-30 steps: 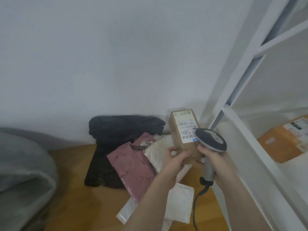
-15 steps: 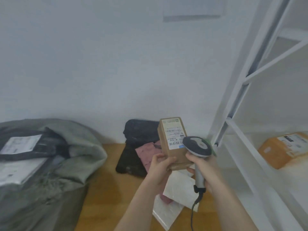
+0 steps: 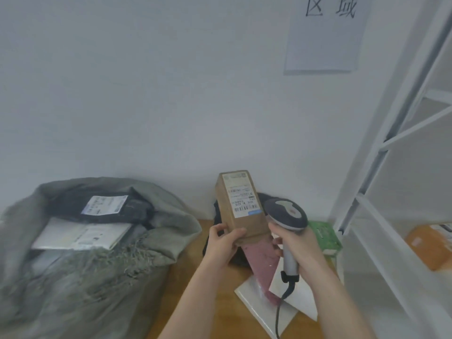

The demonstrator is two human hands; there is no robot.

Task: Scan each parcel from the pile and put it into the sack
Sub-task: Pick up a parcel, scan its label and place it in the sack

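White wall fills the background, with a paper sign point(image 3: 322, 33) bearing two large characters pinned high on the right and a white shelf frame point(image 3: 403, 133) rising beside it. Below runs a wooden floor point(image 3: 208, 302). The left hand point(image 3: 226, 242) has its grip closed around the bottom of a brown cardboard parcel point(image 3: 241, 204), held upright with its white barcode label facing the camera. The right hand point(image 3: 297, 244) has its grip closed on the handle of a grey barcode scanner point(image 3: 286, 215), whose head sits just beside the parcel's lower right edge. Behind the hands lies the pile: a pink mailer point(image 3: 263, 260), white envelopes point(image 3: 264, 304), a black bag point(image 3: 220, 243) and a green box point(image 3: 324, 234). At left stands the open grey-green sack point(image 3: 102, 277), with a black labelled parcel point(image 3: 122, 206) and a white one point(image 3: 80, 234) inside.
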